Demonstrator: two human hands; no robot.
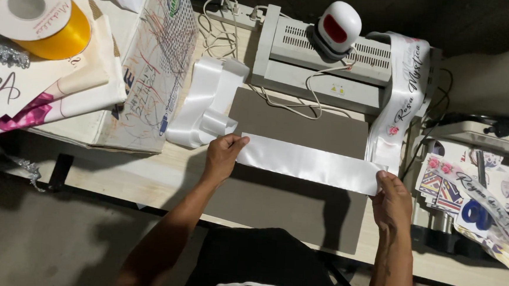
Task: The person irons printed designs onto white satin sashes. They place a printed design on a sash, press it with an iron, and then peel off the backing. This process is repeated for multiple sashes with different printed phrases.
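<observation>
1. We have the white satin ribbon strip [309, 163] stretched flat across the grey mat [298, 204] on the table [164, 179]. Our left hand [223, 154] pinches its left end between thumb and fingers; our right hand [391, 201] is closed on its right end, thumb on top.

2. Satin is slippery, so we judge that uneven pull from either hand could skew the strip on the mat or crease it. A slack grip might let one end slide free.

3. The rest of the white ribbon [207, 102] lies in loose folds just left of the mat, touching or nearly touching the left hand. It seems to run on from the strip we hold, though we cannot tell for sure. If so, a tug could drag those folds along.

4. Behind the mat stands a grey flat machine [324, 65] with a small white and red device [338, 25] on top. Its white cable [304, 96] trails down onto the mat's far edge and could snag the strip if we push it back.

5. A printed sash [405, 93] hangs over the machine's right end, its lower tip close to the right hand, so it could be brushed.

6. Well apart on the left sit a yellow ribbon spool [41, 15] and stacked printed sheets [147, 66]; on the right, more printed pieces [475, 198].
</observation>
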